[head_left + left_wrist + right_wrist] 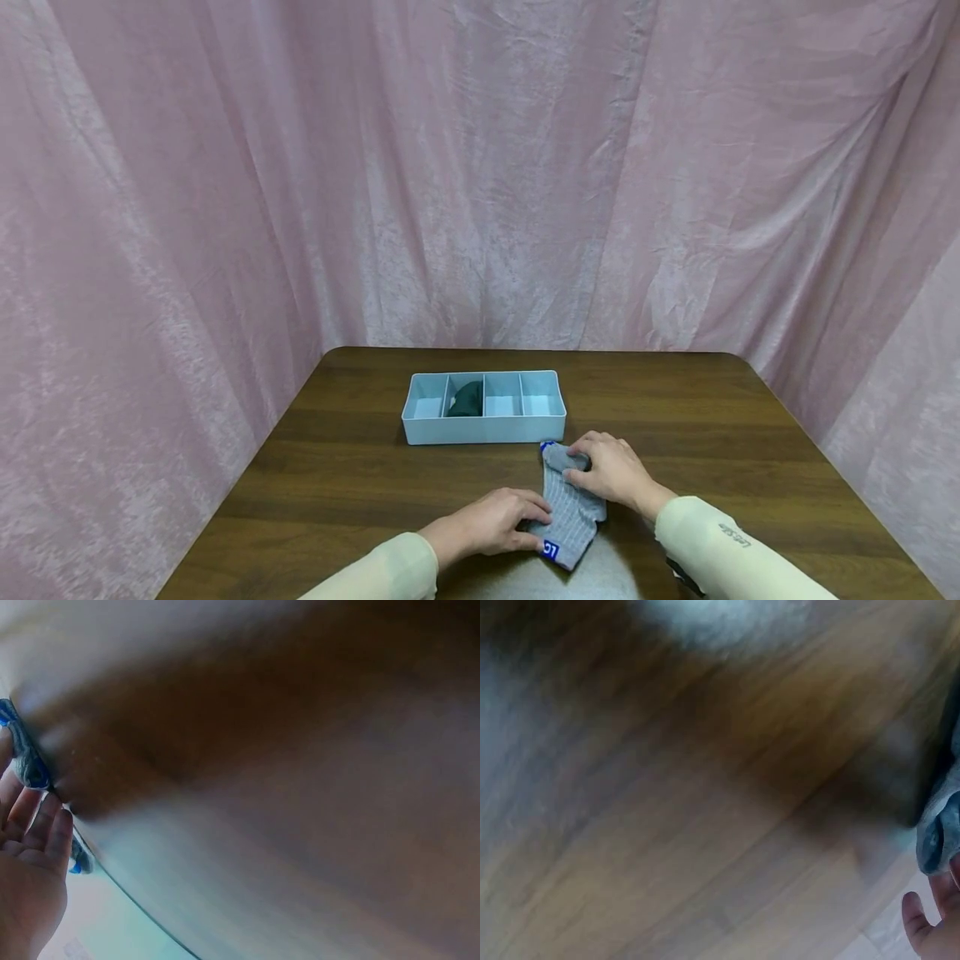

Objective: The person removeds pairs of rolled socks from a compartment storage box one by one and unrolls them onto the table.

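- In front of the blue tray's [483, 431] right end, my left hand [498, 521] and right hand [611, 475] are touching a grey sock [573, 504], fingers loosely spread.
- Only the left-wrist view is showing my left palm.
- Two blue patches are showing; the nearer label [551, 550] is apparently reading "LG".
- Four tray compartments are holding one green cloth [467, 402].

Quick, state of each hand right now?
Left hand: open, touching the flat grey ribbed sock fabric.
Right hand: touching it too; whether gripping cannot be told.
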The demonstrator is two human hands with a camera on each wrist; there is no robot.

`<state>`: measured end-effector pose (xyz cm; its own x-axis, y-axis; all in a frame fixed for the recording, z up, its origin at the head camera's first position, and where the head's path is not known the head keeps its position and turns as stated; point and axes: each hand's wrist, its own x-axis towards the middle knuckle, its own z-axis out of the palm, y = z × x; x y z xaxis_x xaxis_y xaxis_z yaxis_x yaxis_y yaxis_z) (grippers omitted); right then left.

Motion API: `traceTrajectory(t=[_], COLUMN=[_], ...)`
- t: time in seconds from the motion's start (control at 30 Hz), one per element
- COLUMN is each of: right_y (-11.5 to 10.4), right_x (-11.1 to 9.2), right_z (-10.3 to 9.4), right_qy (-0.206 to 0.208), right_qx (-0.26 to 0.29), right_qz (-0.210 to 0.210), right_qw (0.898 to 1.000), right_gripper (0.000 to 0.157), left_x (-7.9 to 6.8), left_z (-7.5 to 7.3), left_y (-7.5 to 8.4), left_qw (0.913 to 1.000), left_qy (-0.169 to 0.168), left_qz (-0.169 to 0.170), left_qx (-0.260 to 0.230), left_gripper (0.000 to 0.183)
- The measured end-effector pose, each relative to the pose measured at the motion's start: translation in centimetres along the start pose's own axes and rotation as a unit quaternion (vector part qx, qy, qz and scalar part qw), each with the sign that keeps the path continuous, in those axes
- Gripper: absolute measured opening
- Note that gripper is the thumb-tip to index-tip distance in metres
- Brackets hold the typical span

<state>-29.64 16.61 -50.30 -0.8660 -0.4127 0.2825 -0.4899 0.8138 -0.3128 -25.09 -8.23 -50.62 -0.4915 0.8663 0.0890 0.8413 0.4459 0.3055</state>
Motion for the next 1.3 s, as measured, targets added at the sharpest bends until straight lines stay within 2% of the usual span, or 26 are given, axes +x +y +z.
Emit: traceTrajectory(t=[0.1, 0.27, 0.4, 0.5, 0.6, 0.67, 0.73, 0.8, 0.87, 0.93, 1.0, 1.1, 1.3], right_y=[0.5, 1.2, 1.3, 1.2, 1.5, 1.7, 1.8, 1.7, 1.5, 1.4, 1.2, 0.8, 0.2], right_x=[0.0, 0.6, 1.1, 1.5, 1.7, 1.6, 1.4, 1.0, 0.7, 0.5, 0.5, 0.5, 0.5], right_z=[0.1, 0.0, -0.4, -0.6, -0.4, -0.1, 0.2, 0.3, 0.4, 0.6, 0.7, 1.0, 1.2], right_qy=[-0.008, -0.004, -0.012, -0.015, 0.006, 0.038, 0.075, 0.111, 0.137, 0.144, 0.133, 0.090, 0.003], right_qx=[-0.002, 0.026, 0.044, 0.036, 0.007, -0.014, -0.028, -0.036, -0.042, -0.055, -0.068, -0.087, -0.086], right_qz=[0.019, 0.057, 0.088, 0.122, 0.142, 0.125, 0.080, 0.009, -0.069, -0.134, -0.171, -0.170, -0.103], right_qw=[1.000, 0.998, 0.995, 0.992, 0.990, 0.991, 0.994, 0.993, 0.987, 0.979, 0.974, 0.978, 0.991], right_gripper=[0.028, 0.013, 0.007, 0.009, 0.015, 0.020, 0.026, 0.026, 0.023, 0.019, 0.019, 0.029, 0.042], left_x=[0.0, 0.1, 0.1, 0.1, 0.2, 0.2, 0.2, 0.2, 0.2, 0.2, 0.2, 0.1, 0.1], left_z=[-0.1, -0.2, -0.3, -0.3, -0.1, 0.0, 0.0, 0.0, -0.1, -0.1, -0.1, -0.2, -0.2], left_y=[0.1, 0.2, 0.2, 0.2, 0.2, 0.1, 0.1, 0.0, 0.0, -0.1, -0.1, -0.2, -0.1], left_qw=[1.0000, 1.0000, 0.9999, 1.0000, 1.0000, 1.0000, 1.0000, 1.0000, 1.0000, 0.9999, 0.9999, 0.9999, 0.9999], left_qy=[-0.001, -0.001, -0.003, -0.001, -0.001, -0.001, -0.002, -0.001, 0.000, 0.001, 0.001, 0.001, 0.003], left_qz=[-0.003, -0.003, -0.008, -0.006, -0.004, -0.003, -0.003, 0.000, 0.002, 0.004, 0.003, 0.003, 0.004], left_qx=[-0.001, -0.002, -0.007, -0.003, -0.003, -0.004, -0.003, 0.001, 0.004, 0.010, 0.011, 0.013, 0.011], left_gripper=[0.033, 0.033, 0.033, 0.033, 0.033, 0.033, 0.033, 0.033, 0.032, 0.032, 0.032, 0.032, 0.031])
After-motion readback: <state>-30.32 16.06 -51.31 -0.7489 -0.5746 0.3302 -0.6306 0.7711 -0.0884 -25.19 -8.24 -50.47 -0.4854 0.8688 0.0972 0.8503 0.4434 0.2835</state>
